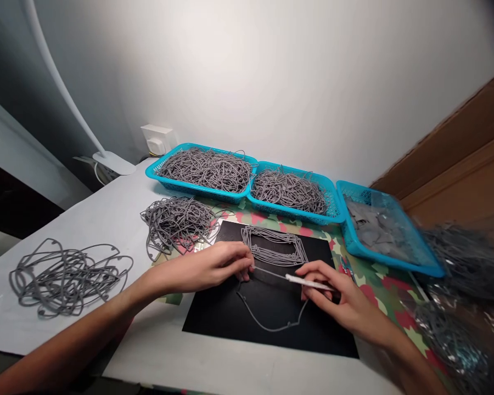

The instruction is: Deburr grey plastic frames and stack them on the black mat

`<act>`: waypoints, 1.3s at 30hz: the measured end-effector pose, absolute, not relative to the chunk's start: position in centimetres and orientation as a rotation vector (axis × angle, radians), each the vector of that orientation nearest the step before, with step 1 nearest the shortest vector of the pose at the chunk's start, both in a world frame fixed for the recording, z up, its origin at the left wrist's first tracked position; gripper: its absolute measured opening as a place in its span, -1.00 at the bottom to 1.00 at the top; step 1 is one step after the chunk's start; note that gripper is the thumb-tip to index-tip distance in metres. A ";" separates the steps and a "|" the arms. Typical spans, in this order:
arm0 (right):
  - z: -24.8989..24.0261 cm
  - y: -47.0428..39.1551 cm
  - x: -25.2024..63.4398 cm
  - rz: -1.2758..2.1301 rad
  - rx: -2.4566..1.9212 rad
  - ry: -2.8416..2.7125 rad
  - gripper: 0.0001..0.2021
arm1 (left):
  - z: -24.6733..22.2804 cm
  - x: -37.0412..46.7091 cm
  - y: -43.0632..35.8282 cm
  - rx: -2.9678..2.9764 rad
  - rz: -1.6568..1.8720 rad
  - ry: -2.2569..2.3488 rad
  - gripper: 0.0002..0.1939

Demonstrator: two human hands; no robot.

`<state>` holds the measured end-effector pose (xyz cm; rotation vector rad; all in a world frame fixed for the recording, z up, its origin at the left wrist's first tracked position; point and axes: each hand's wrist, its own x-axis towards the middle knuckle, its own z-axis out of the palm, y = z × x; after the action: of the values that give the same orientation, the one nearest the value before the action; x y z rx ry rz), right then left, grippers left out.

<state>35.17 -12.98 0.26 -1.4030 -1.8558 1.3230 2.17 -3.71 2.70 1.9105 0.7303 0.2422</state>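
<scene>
My left hand (234, 262) is closed in a pinch on one end of a thin grey rubber loop (271, 330). The loop has small nubs along it and sags over a black mat (214, 312). In my right hand (333, 291) is a slim white pen-like tool (308, 283), its tip against the loop's upper strand. The loop's right side also runs up to my right fingers; whether they grip it is hidden. Just beyond my hands, a neat stack of similar grey loops (302, 255) lies on the mat.
Blue baskets (197, 191) along the wall hold grey loops; the right basket (395, 263) holds flat grey pieces. Tangled loops (177, 219) lie left of the mat, with another heap (74, 280) farther left. Plastic bags (453, 340) crowd the right. A lamp (113, 163) stands back left.
</scene>
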 end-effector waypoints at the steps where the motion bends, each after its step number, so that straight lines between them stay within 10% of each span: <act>1: 0.1 -12.8 35.4 1.308 -1.431 -1.817 -0.67 | 2.6 2.2 -3.7 1.865 0.238 0.742 -0.55; 39: 1.5 -13.4 36.2 1.346 -1.349 -1.835 -0.60 | 5.3 0.3 -3.4 2.058 0.001 0.398 -0.85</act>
<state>36.25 -13.44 1.48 -1.3487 -1.8346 1.3455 0.30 -3.41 5.29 2.0580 0.3977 0.0008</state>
